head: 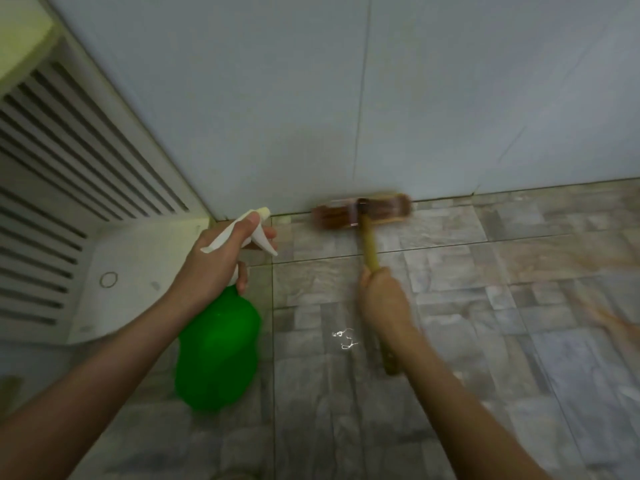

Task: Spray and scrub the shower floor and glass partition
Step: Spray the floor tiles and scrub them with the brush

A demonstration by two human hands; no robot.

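Note:
My left hand (214,268) grips the neck of a green spray bottle (216,348) with a white trigger head (258,233), a finger lying on the trigger. My right hand (382,299) is closed around the yellowish handle (369,244) of a scrub brush. Its brown bristle head (362,211) lies on the grey marbled floor tiles (450,306) right where they meet the pale wall (381,98). The brush head is blurred. No glass partition can be made out.
A white louvred door or panel (69,161) stands at the left, with a white raised sill (131,278) at its foot. A small bright wet glint (344,339) shows on the tiles between my arms. An orange-brown smear (609,320) crosses the floor at right.

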